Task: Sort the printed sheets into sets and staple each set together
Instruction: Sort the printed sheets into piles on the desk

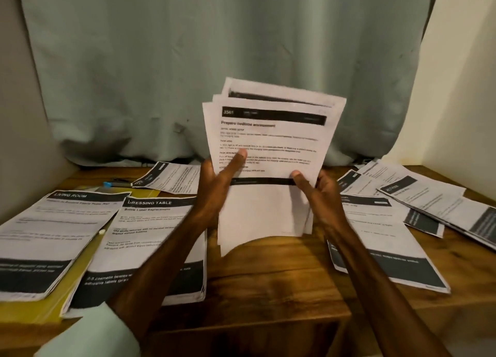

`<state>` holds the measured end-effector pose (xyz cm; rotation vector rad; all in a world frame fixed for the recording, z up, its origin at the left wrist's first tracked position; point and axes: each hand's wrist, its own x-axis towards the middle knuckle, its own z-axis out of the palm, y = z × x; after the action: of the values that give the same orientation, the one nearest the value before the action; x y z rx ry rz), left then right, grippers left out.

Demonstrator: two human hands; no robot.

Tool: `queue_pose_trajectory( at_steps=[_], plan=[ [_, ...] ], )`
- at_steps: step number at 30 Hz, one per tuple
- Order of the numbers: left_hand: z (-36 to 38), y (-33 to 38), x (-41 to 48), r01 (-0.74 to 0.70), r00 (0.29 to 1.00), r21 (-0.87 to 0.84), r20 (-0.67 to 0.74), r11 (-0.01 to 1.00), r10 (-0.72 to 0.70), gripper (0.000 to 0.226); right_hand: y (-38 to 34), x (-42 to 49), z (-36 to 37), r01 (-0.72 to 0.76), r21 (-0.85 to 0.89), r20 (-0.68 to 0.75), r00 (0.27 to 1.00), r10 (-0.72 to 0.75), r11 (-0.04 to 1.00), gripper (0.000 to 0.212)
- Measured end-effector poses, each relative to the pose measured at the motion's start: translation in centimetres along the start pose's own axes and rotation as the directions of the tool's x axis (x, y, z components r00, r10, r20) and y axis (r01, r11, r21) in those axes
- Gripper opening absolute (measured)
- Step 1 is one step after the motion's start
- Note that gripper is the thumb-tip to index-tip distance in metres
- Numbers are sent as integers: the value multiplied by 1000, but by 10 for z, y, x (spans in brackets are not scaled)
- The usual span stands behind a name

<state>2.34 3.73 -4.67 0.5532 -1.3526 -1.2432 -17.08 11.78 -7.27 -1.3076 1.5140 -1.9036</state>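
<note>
- Sorting was in hand: the left hand (214, 185) and right hand (320, 193) each pinched a fanned sheaf of sheets (268, 152), held upright above the table (268, 276), thumbs across the front page.
- Next, likely: read the heading and lay the sheets on the matching pile (150, 244); the stapler (118, 183) lay untouched at the back left.

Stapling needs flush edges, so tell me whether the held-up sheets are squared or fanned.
Fanned. The held sheets show stepped, offset top edges, one behind another, gripped between the left hand and right hand.

Fanned stack (268, 147) of printed sheets is held upright at centre; top page headed "3561". LIVING ROOM pile (53, 228) and DRESSING TABLE pile (150, 233) lie flat at left. Loose sheets (418, 201) overlap at right.
</note>
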Motion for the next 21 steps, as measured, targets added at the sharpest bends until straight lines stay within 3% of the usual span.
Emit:
queue_pose_trajectory(
  at_steps=[6,10,13,16,18,21],
  plan=[
    [-4,-17,-8,-25,999,169,-23,985,30,17,1,-9,7,-1,-120,-38,999,-4,993,36],
    [-5,-2,10,-27,997,266,-63,963,45,32,-18,6,1,14,-155,9,1000,-13,988,34],
    [-13,1,15,99,995,293,-5,951,-102,31,-24,12,-10,-68,-180,43,996,77,981,31],
    [-26,-9,6,238,952,485,57,841,-302,31,-11,4,-20,-181,-298,79,974,213,937,30],
    [-36,-20,-3,300,909,610,51,733,-415,23,1,-7,-24,-219,-497,122,941,317,839,27],
    [-45,-33,-13,328,881,675,34,661,-472,19,18,-21,-23,-172,-708,152,910,386,685,15]
  ],
)
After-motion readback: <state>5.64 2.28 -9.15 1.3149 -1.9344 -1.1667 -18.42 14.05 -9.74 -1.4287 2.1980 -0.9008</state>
